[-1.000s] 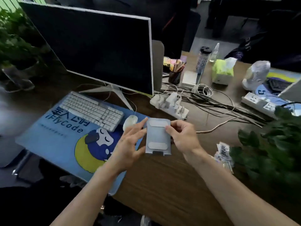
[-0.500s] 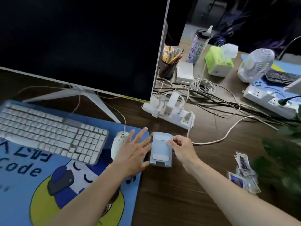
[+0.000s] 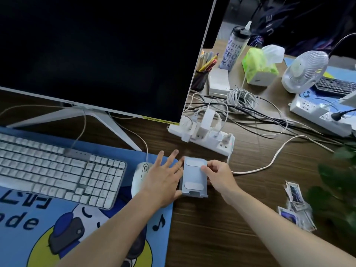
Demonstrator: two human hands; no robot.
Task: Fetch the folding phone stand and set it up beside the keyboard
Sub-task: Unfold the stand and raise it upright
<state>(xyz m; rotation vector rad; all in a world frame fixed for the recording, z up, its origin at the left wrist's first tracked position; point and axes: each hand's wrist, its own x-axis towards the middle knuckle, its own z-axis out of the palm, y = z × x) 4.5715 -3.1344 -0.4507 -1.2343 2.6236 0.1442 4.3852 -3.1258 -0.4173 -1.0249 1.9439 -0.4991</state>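
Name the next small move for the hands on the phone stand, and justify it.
Probably let go. The stand already sits propped on the desk right of the mouse and keyboard, right hand pinching its edge, left hand flat against its side.

**Soft daylight, smeared edges**

Even, diffuse light falls brightest right of the monitor point(image 3: 96, 54), whose dark screen shows no glare. Shadows beneath it are faint. The keyboard point(image 3: 57, 170) and plant point(image 3: 339, 189) blur; straight lines bow toward the frame's edges.

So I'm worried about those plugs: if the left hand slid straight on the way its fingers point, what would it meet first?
Probably the white power strip. The left hand points up and right across bare desk toward it, though depth is unclear.
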